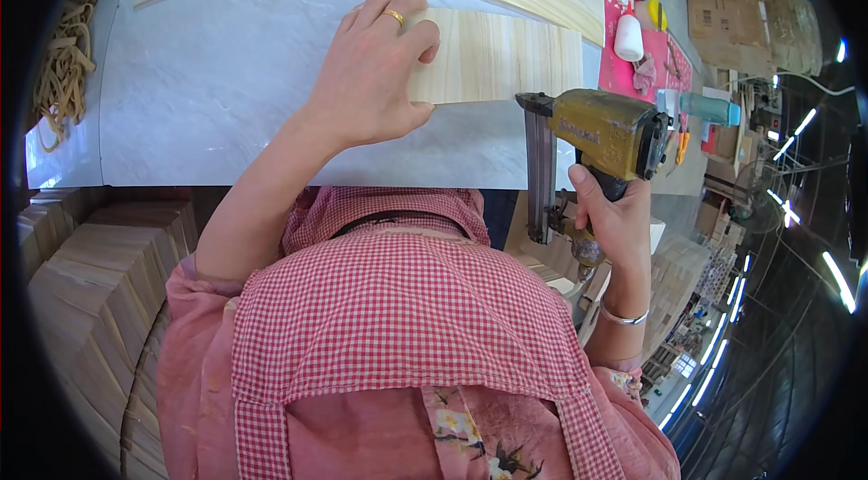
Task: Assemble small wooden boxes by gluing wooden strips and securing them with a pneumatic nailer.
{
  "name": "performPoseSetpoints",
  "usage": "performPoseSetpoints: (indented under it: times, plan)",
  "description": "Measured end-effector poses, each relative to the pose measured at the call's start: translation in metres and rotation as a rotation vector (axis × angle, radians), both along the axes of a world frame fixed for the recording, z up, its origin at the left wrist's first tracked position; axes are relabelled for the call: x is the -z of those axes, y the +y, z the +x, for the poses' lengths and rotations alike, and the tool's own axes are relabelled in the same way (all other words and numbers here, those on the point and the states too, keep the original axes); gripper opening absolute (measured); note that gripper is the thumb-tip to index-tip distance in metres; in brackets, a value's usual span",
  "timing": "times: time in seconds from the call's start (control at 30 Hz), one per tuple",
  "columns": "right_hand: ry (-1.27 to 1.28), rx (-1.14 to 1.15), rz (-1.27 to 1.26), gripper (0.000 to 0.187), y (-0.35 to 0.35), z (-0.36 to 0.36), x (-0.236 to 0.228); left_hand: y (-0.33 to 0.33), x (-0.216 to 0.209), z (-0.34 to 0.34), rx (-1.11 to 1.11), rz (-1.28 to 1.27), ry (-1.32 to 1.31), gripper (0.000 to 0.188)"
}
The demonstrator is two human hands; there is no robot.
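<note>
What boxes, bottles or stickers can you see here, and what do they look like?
Cardboard boxes: far right, past the table, flat brown, with a pale label.
White bottle: on the red mat at the table's right end, rounded, narrow top.
Yellow nail gun: in the right hand, marking on its side too small to make out.
No screens or signs show.

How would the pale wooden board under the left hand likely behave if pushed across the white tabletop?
The wooden board looks thin and flat, so it would probably slide rather than roll or tip. The white tabletop appears smooth and glossy, so it may slip easily. The left hand presses it flat, suggesting it is light and stiff.
</note>
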State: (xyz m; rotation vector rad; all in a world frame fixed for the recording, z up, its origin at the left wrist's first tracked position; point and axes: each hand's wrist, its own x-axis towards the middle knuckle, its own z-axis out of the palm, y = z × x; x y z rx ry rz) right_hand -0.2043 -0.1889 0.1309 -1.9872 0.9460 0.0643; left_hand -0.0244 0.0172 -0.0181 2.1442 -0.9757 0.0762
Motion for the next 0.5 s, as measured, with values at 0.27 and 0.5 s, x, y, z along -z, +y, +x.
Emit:
performPoseSetpoints:
  times: [0.27,0.5]
  plan:
    - [0.119,-0.093,-0.137,0.018,0.001,0.011,-0.01,-0.001,0.001,0.001,-0.004,-0.019,0.015,0.036]
    - [0.141,-0.237,-0.244,0.022,-0.003,0.019,-0.016,0.005,0.004,0.0,0.007,-0.022,-0.027,0.042]
